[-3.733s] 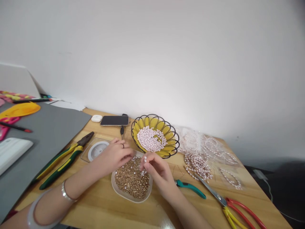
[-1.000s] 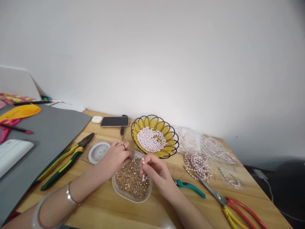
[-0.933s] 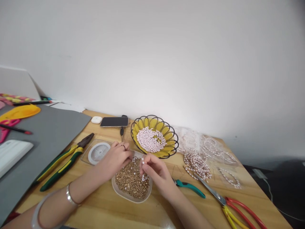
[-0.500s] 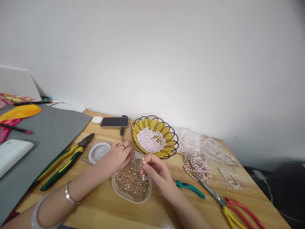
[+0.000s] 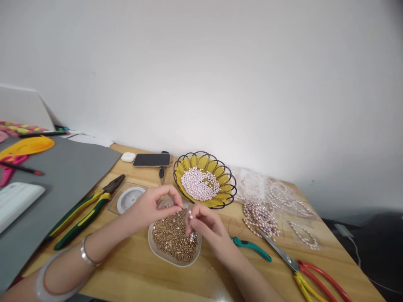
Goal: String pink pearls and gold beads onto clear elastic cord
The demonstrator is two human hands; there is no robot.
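- Pearly white bead strand (image 5: 192,238), glossy, round beads: a few show at the right fingertips, a small cluster hangs just below. Thread too fine to make out.
- Right hand (image 5: 208,226): grip pinching the strand between thumb and curled fingers, over the right side of the tub. Palm turned inward, forearm in from lower right.
- Left hand (image 5: 154,205): grip pressed together at thumb and forefinger tips, rounded gap behind them. Can't tell if anything sits between the tips. Just beside right hand, not touching; forearm in from lower left, silver bracelet (image 5: 85,253) plus pale bangle (image 5: 44,289).
- Under both: tub (image 5: 176,263), translucent, rounded corners, loaded with small gold beads (image 5: 174,243), a few white ones mixed in.
- Behind tub: black wire basket (image 5: 228,195), yellow lining, pale pink beads (image 5: 198,184) inside.
- Left of tub: white spool (image 5: 127,199), then yellow-green pliers (image 5: 105,196) lying at a slant.
- Right: teal-handled tool (image 5: 253,248), red-and-yellow scissors (image 5: 294,265), blade tips at a heap of bead strings (image 5: 261,220).
- Far side of bench (image 5: 141,277): phone (image 5: 152,160), small white case (image 5: 128,157) next to it.
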